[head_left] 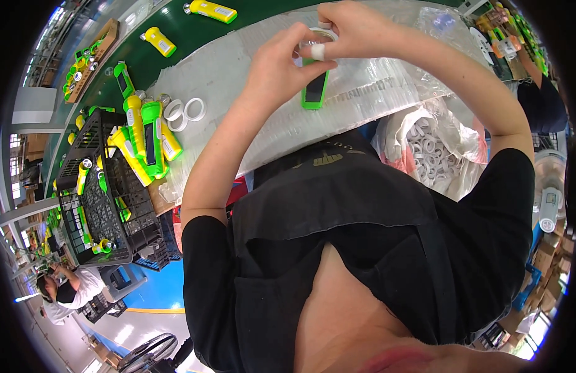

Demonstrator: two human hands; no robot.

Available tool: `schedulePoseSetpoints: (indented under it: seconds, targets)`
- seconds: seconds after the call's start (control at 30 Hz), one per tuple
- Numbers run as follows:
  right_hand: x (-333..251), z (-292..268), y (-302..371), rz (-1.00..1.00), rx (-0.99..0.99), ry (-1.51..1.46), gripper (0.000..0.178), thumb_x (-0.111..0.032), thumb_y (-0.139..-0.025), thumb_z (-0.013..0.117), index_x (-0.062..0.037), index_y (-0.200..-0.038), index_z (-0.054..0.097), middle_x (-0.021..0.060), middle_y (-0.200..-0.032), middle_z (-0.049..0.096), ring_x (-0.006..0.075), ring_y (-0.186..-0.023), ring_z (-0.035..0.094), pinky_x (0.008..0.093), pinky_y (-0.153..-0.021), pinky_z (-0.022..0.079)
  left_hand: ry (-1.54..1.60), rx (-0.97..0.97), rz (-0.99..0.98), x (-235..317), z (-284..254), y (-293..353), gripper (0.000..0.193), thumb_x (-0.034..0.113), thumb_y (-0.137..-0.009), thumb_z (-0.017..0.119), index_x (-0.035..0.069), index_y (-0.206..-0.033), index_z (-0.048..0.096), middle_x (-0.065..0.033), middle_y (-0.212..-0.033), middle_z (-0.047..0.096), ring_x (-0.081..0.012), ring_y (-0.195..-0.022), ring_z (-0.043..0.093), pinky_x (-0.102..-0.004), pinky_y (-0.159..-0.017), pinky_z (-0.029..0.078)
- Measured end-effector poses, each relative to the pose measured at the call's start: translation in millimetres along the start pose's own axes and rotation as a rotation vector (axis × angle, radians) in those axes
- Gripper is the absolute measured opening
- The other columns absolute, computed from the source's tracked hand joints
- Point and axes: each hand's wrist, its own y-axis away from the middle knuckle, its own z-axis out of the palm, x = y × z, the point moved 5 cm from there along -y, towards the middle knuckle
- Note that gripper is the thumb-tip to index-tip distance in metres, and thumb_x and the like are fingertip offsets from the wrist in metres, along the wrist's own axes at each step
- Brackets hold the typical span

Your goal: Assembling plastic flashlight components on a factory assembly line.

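Note:
Over the covered bench, both my hands close round the head end of a green flashlight (313, 90) with a dark panel. A white plastic ring (328, 32) shows at its head, between my fingers. My left hand (277, 67) grips from the left, thumb and fingers bent round the head. From the right, my right hand (357, 31) pinches the ring, with a white wrap (318, 51) on one digit. The fingers partly hide the flashlight's head, so I cannot tell how far the ring sits on it. Loose white rings (195, 109) lie left of my left forearm.
Yellow and green flashlights (152, 133) are piled at the bench's left edge, beside a black crate (95, 202) holding more. Two yellow flashlights (159, 42) lie on the green surface beyond. A bag of white rings (432, 155) sits right of my apron. Another person (536, 93) works at far right.

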Motion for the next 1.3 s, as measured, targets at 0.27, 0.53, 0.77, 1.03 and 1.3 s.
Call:
schedulePoseSetpoints:
  seconds: [0.27, 0.53, 0.77, 1.03, 1.3]
  targets:
    - [4.5, 1.0, 20.3, -0.851, 0.422, -0.132, 0.063, -0.059, -0.076, 0.065, 0.0027, -0.089, 0.066, 0.0236, -0.084, 0.066, 0.0369, -0.080, 0.066, 0.0435, -0.069, 0.051, 0.060, 0.071, 0.092, -0.8, 3.1, -1.4, 0.039, 0.016, -0.071, 0.086, 0.006, -0.096, 0.059, -0.0034, -0.090, 0.070, -0.0159, -0.077, 0.065, -0.0287, -0.069, 0.053]
    - [-9.5, -22.8, 9.7, -0.157, 0.049, -0.091, 0.056, -0.052, -0.076, 0.069, 0.0033, -0.086, 0.064, 0.0234, -0.079, 0.065, 0.0404, -0.075, 0.064, 0.0461, -0.066, 0.051, 0.016, 0.088, 0.089, -0.2, -0.2, 0.1, 0.039, 0.019, -0.071, 0.086, 0.007, -0.097, 0.060, -0.0029, -0.089, 0.069, -0.0158, -0.071, 0.061, -0.0291, -0.066, 0.050]
    - [-1.5, -9.6, 11.1, 0.079, 0.044, -0.078, 0.045, -0.042, -0.083, 0.068, 0.0026, -0.091, 0.063, 0.0215, -0.089, 0.067, 0.0361, -0.081, 0.066, 0.0433, -0.068, 0.051, -0.028, 0.064, 0.094, -5.5, 2.9, 0.4, 0.039, 0.020, -0.070, 0.087, 0.007, -0.096, 0.060, -0.0037, -0.086, 0.068, -0.0161, -0.070, 0.061, -0.0286, -0.065, 0.050]
    - [14.3, -1.7, -2.8, 0.108, 0.087, -0.007, 0.074, -0.064, -0.071, 0.073, 0.0045, -0.096, 0.063, 0.0234, -0.087, 0.066, 0.0361, -0.078, 0.066, 0.0417, -0.065, 0.051, -0.020, 0.110, 0.102, -8.2, 3.1, 1.4, 0.038, 0.019, -0.070, 0.087, 0.007, -0.094, 0.059, -0.0034, -0.083, 0.066, -0.0160, -0.070, 0.061, -0.0276, -0.064, 0.050]
    - [-2.9, 3.5, 5.6, 0.003, 0.081, -0.086, 0.057, -0.053, -0.080, 0.071, 0.0035, -0.090, 0.064, 0.0220, -0.078, 0.065, 0.0376, -0.075, 0.065, 0.0435, -0.063, 0.050, -0.036, 0.144, 0.134, -3.9, 3.2, 7.0, 0.039, 0.026, -0.069, 0.086, 0.012, -0.094, 0.060, -0.0030, -0.083, 0.065, -0.0240, -0.076, 0.062, -0.0363, -0.064, 0.050]
